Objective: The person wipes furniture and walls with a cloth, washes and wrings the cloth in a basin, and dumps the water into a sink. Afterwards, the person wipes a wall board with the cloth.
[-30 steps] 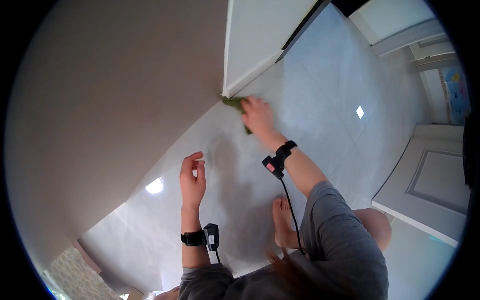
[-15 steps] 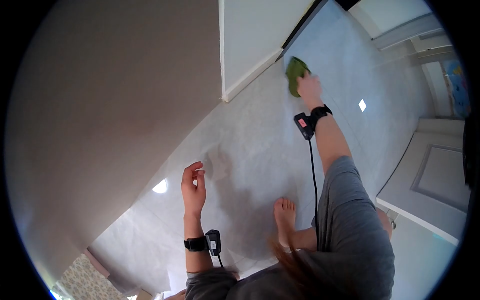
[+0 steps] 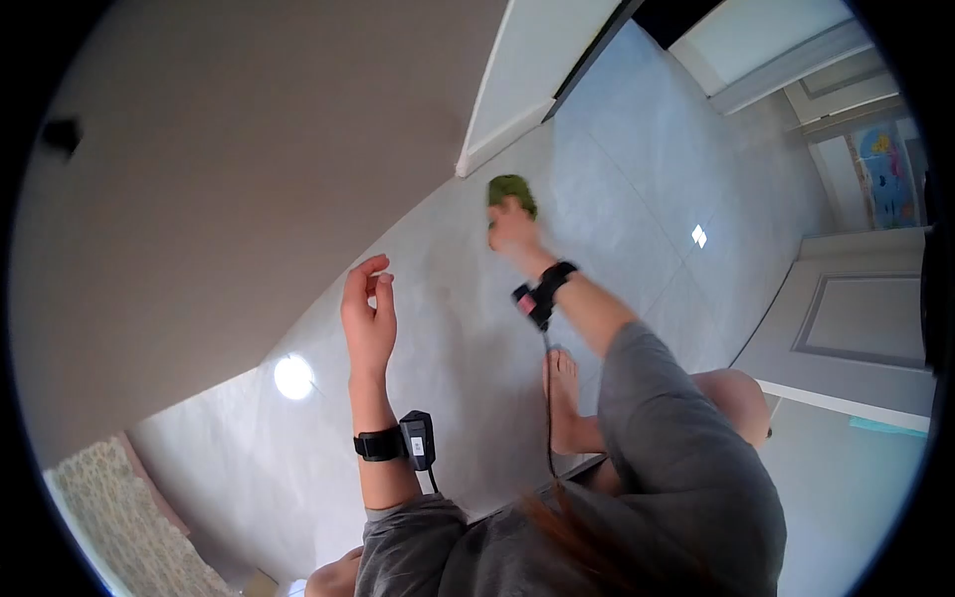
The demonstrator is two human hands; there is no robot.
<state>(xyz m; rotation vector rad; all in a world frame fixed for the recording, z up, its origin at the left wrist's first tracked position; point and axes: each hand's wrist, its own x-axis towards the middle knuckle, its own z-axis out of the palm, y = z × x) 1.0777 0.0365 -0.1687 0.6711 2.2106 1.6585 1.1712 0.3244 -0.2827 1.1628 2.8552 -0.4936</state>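
Loosely curled, the left fingers [image 3: 369,265] hold nothing; the right hand [image 3: 515,231] presses the green cloth [image 3: 510,186] on the floor [image 3: 468,298] near the wall corner. Probably light and limp, it suits a flat palm grip.

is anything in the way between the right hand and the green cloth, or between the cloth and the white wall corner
Nothing visible is. The right hand is directly on the green cloth, partly covering it. Between the cloth and the white wall corner, only pale floor shows.
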